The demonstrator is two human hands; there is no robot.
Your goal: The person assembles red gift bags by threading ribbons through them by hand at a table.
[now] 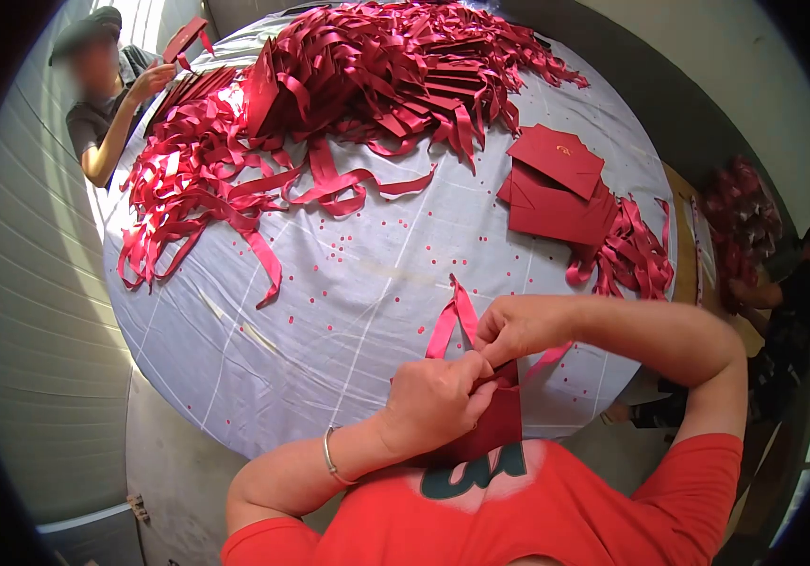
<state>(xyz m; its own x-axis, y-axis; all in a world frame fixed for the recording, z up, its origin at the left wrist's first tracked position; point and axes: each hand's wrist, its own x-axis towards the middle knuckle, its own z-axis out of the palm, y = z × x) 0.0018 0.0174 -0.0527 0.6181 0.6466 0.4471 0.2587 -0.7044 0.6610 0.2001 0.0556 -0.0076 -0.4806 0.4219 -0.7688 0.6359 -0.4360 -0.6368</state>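
Close to my body, a dark red card bag [499, 424] is held at the table's near edge. My left hand [435, 401] is closed on its top edge, fingers bent and pressed together. Touching it, my right hand [518, 330] pinches at the same top edge, where a pink-red ribbon [442, 330] loops up and away from me. Another ribbon end [548, 360] shows below my right wrist. What lies between my fingertips is too small to make out.
A large heap of red bags with ribbons [358, 75] covers the far side of the round table [348, 302]. A stack of red bags [560, 193] lies at right. Small red dots are scattered about. One person [103, 94] sits far left; another [782, 302] is at right.
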